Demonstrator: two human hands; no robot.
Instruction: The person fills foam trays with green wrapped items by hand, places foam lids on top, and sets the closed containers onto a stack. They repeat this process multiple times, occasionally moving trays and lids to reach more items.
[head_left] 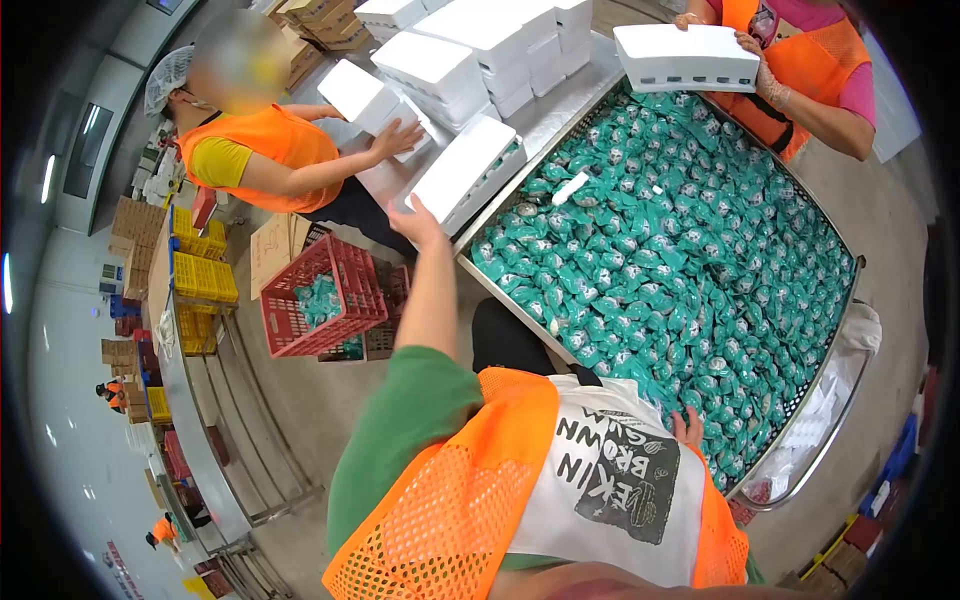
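My left hand (415,218) reaches forward and rests on the near end of a closed white foam box (468,168) lying at the corner of a big metal tray (500,292). The tray is heaped with several teal wrapped packets (680,260). My right hand (688,428) lies low by my apron at the tray's near edge among the packets; only its fingers show, and its grip is hidden. A small white piece (570,187) lies on top of the packets.
A co-worker in an orange vest on the left has both hands on another white box (362,96). A second co-worker at top right holds a white box (686,55) over the tray. Stacked white boxes (480,45) stand behind. A red crate (320,298) and yellow crates (205,268) sit on the left.
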